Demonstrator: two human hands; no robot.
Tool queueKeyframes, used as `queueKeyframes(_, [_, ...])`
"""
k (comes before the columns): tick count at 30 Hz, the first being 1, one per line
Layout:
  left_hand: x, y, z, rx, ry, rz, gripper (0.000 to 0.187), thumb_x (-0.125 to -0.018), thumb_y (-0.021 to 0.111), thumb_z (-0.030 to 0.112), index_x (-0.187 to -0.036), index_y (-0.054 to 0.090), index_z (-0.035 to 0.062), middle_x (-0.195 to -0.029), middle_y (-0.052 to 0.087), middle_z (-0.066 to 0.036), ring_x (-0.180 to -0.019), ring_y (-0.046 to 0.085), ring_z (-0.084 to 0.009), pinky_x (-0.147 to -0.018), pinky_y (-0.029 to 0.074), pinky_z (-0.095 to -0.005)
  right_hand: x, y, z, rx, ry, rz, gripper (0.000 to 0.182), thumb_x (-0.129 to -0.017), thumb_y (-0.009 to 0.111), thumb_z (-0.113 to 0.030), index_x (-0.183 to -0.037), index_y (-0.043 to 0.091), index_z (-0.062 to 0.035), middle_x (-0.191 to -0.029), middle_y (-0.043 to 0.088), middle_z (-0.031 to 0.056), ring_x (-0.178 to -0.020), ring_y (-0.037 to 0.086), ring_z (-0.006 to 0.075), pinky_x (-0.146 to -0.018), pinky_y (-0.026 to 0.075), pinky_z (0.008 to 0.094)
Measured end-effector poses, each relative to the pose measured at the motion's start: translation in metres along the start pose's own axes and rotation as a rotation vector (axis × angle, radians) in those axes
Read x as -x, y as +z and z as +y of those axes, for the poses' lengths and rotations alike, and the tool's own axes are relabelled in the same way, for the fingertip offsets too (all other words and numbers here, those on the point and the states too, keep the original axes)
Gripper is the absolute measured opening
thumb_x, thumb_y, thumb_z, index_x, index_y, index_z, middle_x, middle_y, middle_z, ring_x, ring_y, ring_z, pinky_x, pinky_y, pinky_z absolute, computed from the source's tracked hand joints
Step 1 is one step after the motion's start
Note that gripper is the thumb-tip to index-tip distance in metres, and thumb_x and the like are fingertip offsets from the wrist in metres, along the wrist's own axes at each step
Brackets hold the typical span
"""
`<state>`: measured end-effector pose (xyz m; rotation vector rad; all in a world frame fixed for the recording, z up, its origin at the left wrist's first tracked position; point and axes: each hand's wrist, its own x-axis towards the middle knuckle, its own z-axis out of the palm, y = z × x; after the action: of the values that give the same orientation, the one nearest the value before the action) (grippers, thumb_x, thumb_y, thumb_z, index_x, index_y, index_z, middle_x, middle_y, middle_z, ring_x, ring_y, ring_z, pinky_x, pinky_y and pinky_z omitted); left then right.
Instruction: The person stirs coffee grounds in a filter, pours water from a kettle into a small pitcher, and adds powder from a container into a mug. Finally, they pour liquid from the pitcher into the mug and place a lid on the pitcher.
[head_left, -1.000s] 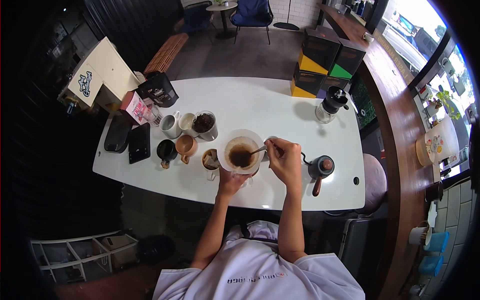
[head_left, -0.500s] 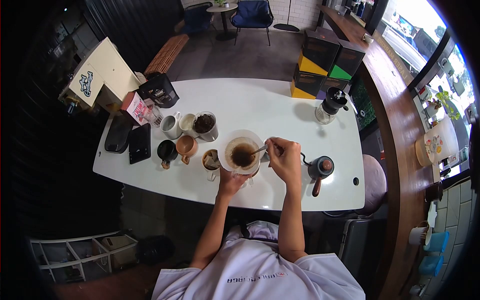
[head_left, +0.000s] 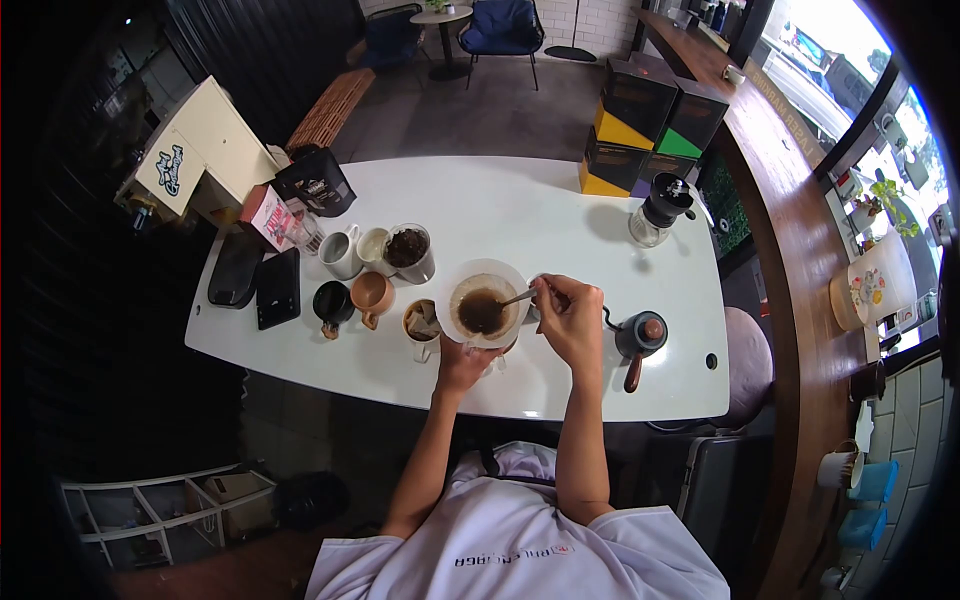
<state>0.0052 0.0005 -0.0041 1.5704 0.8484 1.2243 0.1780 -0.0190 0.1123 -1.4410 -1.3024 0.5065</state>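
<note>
My left hand (head_left: 464,365) is closed around the lower side of a coffee dripper (head_left: 508,278) lined with a pale paper filter. Brown coffee slurry (head_left: 481,313) fills the bottom of the filter. Between the fingertips of my right hand (head_left: 571,318) is the handle of a metal spoon (head_left: 519,297), its tip dipping into the slurry. Whatever stands beneath the dripper is mostly hidden. Just left of it, a mug (head_left: 420,347) has a folded packet or bag in it. A dark gooseneck kettle (head_left: 640,337) with a wooden handle stands to the right.
Left on the white table (head_left: 540,210) stand several cups, a tall container of dark grounds (head_left: 410,252), a black tablet-like object (head_left: 279,288) and a black pouch (head_left: 318,182). A hand grinder (head_left: 660,212) and stacked black boxes (head_left: 640,120) are at the back right.
The spoon tip has shifted slightly within the slurry. My left hand keeps its hold on the dripper, and the other things stay where they were.
</note>
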Motion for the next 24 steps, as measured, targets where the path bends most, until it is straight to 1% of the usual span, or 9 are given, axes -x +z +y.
queueKeyframes(2, [-0.002, -0.002, 0.005, -0.199, 0.113, -0.046, 0.069, -0.072, 0.084, 0.001, -0.129, 0.047, -0.0022, -0.124, 0.058, -0.012, -0.111, 0.062, -0.022, -0.097, 0.051, -0.0367, 0.0, 0.001, 0.001, 0.03, -0.028, 0.025, 0.017, -0.091, 0.063, -0.007, -0.087, 0.071, 0.0084, -0.052, 0.056, 0.004, -0.042, 0.051, 0.0066, -0.043, 0.039, 0.0247])
queueKeyframes(3, [-0.002, -0.003, 0.001, -0.2, 0.113, -0.045, 0.069, -0.072, 0.084, 0.001, -0.129, 0.047, -0.0022, -0.124, 0.058, -0.012, -0.111, 0.062, -0.022, -0.097, 0.051, -0.0367, 0.0, 0.0, 0.0, 0.03, -0.028, 0.024, 0.017, -0.091, 0.063, -0.007, -0.087, 0.071, 0.0084, -0.052, 0.056, 0.004, -0.042, 0.051, 0.0066, -0.043, 0.039, 0.0247])
queueKeyframes(6, [0.0, -0.003, -0.003, -0.178, 0.063, -0.048, 0.069, -0.073, 0.084, 0.002, -0.13, 0.046, -0.0015, -0.126, 0.058, -0.012, -0.111, 0.062, -0.0217, -0.097, 0.051, -0.0363, 0.001, -0.002, -0.002, 0.002, -0.024, -0.063, 0.018, -0.092, 0.063, -0.007, -0.087, 0.071, 0.0086, -0.052, 0.056, 0.004, -0.041, 0.05, 0.0065, -0.044, 0.041, 0.0248])
queueKeyframes(8, [0.001, 0.0, 0.003, 0.056, -0.025, -0.017, 0.07, -0.073, 0.083, 0.0, -0.131, 0.045, -0.0012, -0.126, 0.057, -0.012, -0.112, 0.061, -0.0214, -0.098, 0.051, -0.0359, 0.001, -0.001, -0.001, -0.021, 0.02, -0.024, 0.017, -0.092, 0.063, -0.007, -0.087, 0.071, 0.0084, -0.052, 0.055, 0.0035, -0.041, 0.05, 0.0064, -0.044, 0.041, 0.0247])
queueKeyframes(12, [0.0, 0.002, 0.01, 0.01, 0.013, -0.016, 0.071, -0.073, 0.083, -0.001, -0.132, 0.044, -0.0014, -0.126, 0.057, -0.012, -0.114, 0.06, -0.0216, -0.098, 0.052, -0.0359, 0.0, 0.001, 0.004, 0.017, 0.0, 0.032, 0.016, -0.091, 0.064, -0.006, -0.087, 0.071, 0.0079, -0.05, 0.053, 0.0022, -0.041, 0.051, 0.0063, -0.042, 0.041, 0.0249])
queueKeyframes(15, [0.001, 0.003, 0.004, 0.074, 0.015, -0.003, 0.071, -0.073, 0.082, -0.003, -0.132, 0.043, -0.0019, -0.128, 0.056, -0.012, -0.115, 0.06, -0.0216, -0.099, 0.052, -0.0362, 0.001, -0.001, 0.001, 0.014, 0.011, -0.05, 0.015, -0.091, 0.064, -0.006, -0.088, 0.071, 0.0075, -0.05, 0.053, 0.0023, -0.042, 0.052, 0.0067, -0.042, 0.041, 0.0242])
queueKeyframes(18, [0.001, -0.001, -0.002, -0.022, 0.015, -0.003, 0.074, -0.072, 0.083, -0.002, -0.134, 0.041, -0.002, -0.129, 0.054, -0.012, -0.115, 0.06, -0.0218, -0.099, 0.052, -0.0365, 0.001, 0.001, 0.004, -0.036, 0.025, -0.022, 0.016, -0.091, 0.064, -0.005, -0.085, 0.071, 0.0078, -0.05, 0.053, 0.0024, -0.042, 0.052, 0.0071, -0.042, 0.04, 0.0246])
queueKeyframes(20, [0.0, -0.006, -0.008, -0.285, 0.159, -0.099, 0.075, -0.072, 0.083, -0.002, -0.134, 0.04, -0.0022, -0.13, 0.053, -0.013, -0.116, 0.059, -0.0222, -0.099, 0.052, -0.0365, 0.001, 0.003, 0.006, -0.013, -0.008, 0.048, 0.016, -0.091, 0.064, -0.005, -0.085, 0.071, 0.008, -0.05, 0.053, 0.0023, -0.041, 0.052, 0.0071, -0.042, 0.039, 0.0249])
queueKeyframes(24, [0.003, -0.001, -0.01, -0.05, 0.02, -0.038, 0.075, -0.072, 0.083, -0.002, -0.133, 0.041, -0.0025, -0.129, 0.054, -0.014, -0.116, 0.06, -0.0229, -0.098, 0.052, -0.0363, 0.001, -0.002, -0.002, 0.003, -0.028, -0.021, 0.016, -0.091, 0.064, -0.005, -0.084, 0.07, 0.0081, -0.05, 0.053, 0.0022, -0.042, 0.052, 0.0069, -0.042, 0.039, 0.0248])
